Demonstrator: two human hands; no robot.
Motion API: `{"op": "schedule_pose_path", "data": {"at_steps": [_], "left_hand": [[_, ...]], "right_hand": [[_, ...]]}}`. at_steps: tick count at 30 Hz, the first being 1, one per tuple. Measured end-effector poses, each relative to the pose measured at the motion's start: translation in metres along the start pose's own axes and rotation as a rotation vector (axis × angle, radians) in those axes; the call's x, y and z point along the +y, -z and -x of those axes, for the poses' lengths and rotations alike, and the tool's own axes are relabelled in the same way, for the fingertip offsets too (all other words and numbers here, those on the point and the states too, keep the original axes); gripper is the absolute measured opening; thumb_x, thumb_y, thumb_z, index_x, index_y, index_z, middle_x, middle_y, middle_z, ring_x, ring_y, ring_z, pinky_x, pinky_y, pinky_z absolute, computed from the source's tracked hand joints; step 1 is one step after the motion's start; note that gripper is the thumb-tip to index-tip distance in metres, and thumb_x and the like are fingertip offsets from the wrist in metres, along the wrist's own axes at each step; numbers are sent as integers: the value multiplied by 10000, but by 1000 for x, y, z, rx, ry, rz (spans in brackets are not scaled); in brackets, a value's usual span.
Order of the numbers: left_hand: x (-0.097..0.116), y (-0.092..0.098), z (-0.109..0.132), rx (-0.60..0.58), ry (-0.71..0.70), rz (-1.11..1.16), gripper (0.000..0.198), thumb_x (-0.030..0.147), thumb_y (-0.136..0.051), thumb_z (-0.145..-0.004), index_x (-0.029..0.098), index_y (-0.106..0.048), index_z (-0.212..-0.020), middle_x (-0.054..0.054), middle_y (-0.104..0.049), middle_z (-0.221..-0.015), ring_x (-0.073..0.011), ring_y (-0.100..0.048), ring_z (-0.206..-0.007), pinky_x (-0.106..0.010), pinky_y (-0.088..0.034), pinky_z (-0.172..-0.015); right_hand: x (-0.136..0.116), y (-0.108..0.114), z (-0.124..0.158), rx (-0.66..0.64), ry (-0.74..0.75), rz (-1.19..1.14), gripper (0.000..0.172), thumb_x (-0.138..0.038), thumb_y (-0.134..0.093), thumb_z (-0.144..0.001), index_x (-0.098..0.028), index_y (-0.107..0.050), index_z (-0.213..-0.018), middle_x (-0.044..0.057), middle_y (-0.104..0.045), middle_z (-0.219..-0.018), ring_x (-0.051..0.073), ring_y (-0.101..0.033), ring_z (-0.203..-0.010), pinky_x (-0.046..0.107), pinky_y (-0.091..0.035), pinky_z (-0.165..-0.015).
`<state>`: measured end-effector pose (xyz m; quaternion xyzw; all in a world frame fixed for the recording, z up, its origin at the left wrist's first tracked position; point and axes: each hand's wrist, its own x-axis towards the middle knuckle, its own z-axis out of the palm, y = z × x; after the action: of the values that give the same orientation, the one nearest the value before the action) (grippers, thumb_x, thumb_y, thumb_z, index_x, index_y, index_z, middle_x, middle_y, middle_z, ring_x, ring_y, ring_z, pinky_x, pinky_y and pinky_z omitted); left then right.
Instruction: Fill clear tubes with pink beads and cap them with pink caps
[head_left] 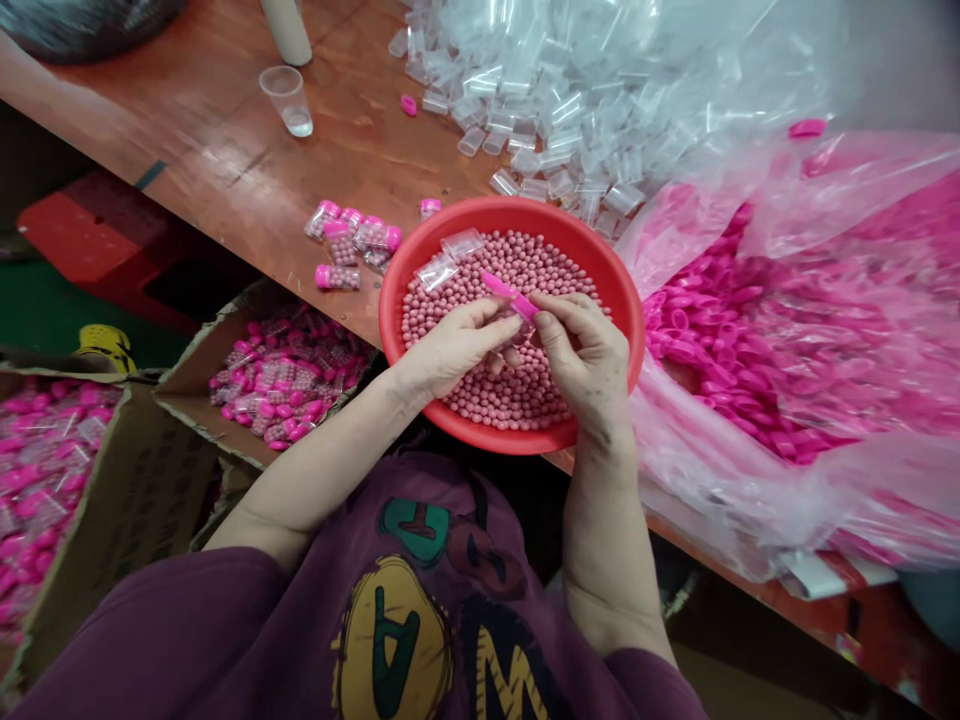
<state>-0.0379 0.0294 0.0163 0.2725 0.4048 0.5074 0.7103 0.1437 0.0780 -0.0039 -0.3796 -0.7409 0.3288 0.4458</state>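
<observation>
Both hands work over a red bowl [628, 300] full of small pink beads [510, 390]. My left hand [457, 345] pinches a small clear tube, mostly hidden under its fingers. Pinched in my right hand [589, 355] is a pink cap [512, 297], held against the tube's end. Two empty clear tubes [450, 258] lie on the beads at the bowl's far left.
A heap of clear tubes [555, 100] lies beyond the bowl. A plastic bag of pink caps [757, 320] spreads at the right. Filled capped tubes [349, 245] lie on the wooden table [225, 160]; boxes of them [281, 375] stand at the left. A plastic cup [287, 98] stands far left.
</observation>
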Motion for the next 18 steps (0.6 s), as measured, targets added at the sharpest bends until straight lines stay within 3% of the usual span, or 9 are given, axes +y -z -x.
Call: {"op": "schedule_pose_path", "data": {"at_steps": [7, 11, 14, 16, 18], "left_hand": [[-2, -2, -1, 54, 10, 36, 96, 180, -730, -1070, 156, -692, -984, 45, -604, -778, -34, -548, -555, -178, -325, -493], [-4, 0, -1, 69, -33, 38, 129, 217, -745, -1056, 162, -670, -966, 38, -613, -775, -34, -537, -542, -173, -293, -479], [-1, 0, 2, -9, -48, 44, 233, 318, -864, -977, 164, -692, -1007, 33, -623, -804, -37, -543, -559, -176, -295, -480], [2, 0, 4, -115, -14, 24, 333, 400, -925, -921, 166, -709, -1017, 21, -640, -831, -39, -542, -566, -183, -296, -483], [5, 0, 7, -228, 48, -29, 381, 449, -954, -883, 171, -721, -998, 11, -651, -827, -45, -533, -563, -200, -300, -487]], "right_hand": [[-6, -8, 0, 15, 73, 74, 208, -371, -711, -1100, -330, -903, -1169, 63, -831, -1052, 244, -769, -955, 431, -675, -891], [-10, -6, -3, -77, 67, 35, 260, -467, -702, -1110, -316, -912, -1134, 76, -820, -1040, 242, -764, -924, 431, -680, -867], [-12, -4, -2, -27, -43, -53, 340, -608, -715, -1096, -332, -912, -1118, 58, -831, -1043, 239, -775, -963, 435, -690, -944], [-13, -4, -2, 33, -180, -171, 409, -701, -700, -1082, -347, -905, -1093, 35, -835, -1023, 228, -789, -980, 419, -700, -984], [-14, -5, -2, 10, -312, -298, 485, -773, -685, -1058, -337, -894, -1032, 29, -829, -987, 222, -806, -961, 400, -721, -955]]}}
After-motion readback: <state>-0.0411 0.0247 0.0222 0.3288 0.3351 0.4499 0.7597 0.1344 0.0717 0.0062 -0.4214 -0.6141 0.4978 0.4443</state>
